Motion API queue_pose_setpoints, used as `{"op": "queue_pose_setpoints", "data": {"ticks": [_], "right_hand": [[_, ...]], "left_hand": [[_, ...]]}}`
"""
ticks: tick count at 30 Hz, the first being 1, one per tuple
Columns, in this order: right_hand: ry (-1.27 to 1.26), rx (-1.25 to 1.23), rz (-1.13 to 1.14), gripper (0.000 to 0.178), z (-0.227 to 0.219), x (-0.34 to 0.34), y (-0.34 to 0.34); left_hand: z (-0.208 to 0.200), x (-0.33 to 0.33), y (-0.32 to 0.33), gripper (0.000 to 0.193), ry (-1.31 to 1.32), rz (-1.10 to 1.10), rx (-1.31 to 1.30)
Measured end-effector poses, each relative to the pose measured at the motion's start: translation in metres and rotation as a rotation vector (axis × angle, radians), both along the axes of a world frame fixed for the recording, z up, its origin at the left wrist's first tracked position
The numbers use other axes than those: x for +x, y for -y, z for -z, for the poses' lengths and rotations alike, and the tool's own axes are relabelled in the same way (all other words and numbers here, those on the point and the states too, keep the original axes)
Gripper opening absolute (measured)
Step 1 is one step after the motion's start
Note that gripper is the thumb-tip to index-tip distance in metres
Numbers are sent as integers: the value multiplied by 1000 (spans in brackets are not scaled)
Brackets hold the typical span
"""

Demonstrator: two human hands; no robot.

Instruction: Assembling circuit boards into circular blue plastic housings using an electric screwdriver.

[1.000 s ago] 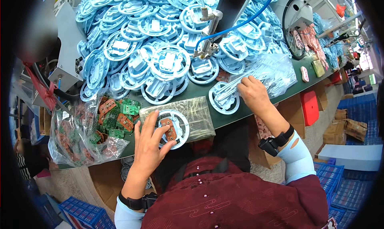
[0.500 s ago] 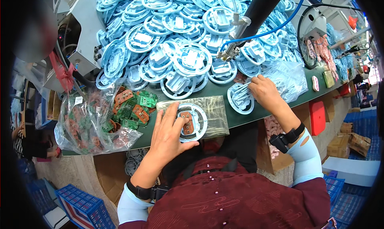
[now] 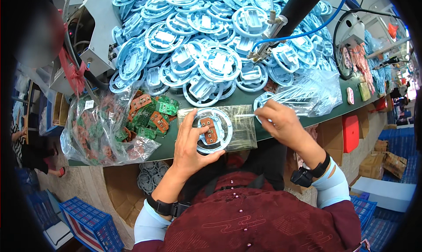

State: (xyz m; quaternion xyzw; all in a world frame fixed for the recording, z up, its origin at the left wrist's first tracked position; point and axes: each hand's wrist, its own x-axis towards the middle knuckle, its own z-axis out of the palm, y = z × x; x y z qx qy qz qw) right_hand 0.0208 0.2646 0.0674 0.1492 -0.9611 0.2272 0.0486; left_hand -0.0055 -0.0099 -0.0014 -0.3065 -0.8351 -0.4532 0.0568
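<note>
My left hand (image 3: 190, 145) grips a light blue round plastic housing (image 3: 227, 129) by its rim, thumb below and fingers above. A small brown circuit board (image 3: 210, 131) sits inside the ring. Under the housing lies a flat pad wrapped in yellowish clear tape (image 3: 243, 135). Just right of it, my right hand (image 3: 281, 123) pinches a thin whitish stick (image 3: 245, 115), its tip pointing left toward the housing. Behind that hand another blue housing (image 3: 258, 101) is partly hidden. Similar thin sticks (image 3: 303, 93) lie in a clear bag beyond it.
A large heap of blue housings (image 3: 220, 63) covers the bench's back. At left is a clear bag of green and brown circuit boards (image 3: 94, 124). A black pole (image 3: 303, 8) with a metal nozzle (image 3: 263, 52) and blue hose overhangs the heap. The green bench edge (image 3: 169, 153) runs in front.
My right hand has come left from the bag and sticks, now carrying one thin stick near the housing. My left hand keeps its hold; the whole view has shifted slightly.
</note>
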Motion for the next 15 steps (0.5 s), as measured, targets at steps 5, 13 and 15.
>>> {"op": "queue_pose_setpoints", "data": {"ticks": [5, 13, 15], "right_hand": [[151, -259, -70, 10, 24, 0, 14], [225, -241, -142, 10, 30, -11, 17], [223, -212, -142, 10, 28, -11, 18]], "left_hand": [[-1, 0, 0, 66, -3, 14, 37], [-4, -1, 0, 66, -6, 19, 5], [-4, -2, -1, 66, -20, 30, -18]]}}
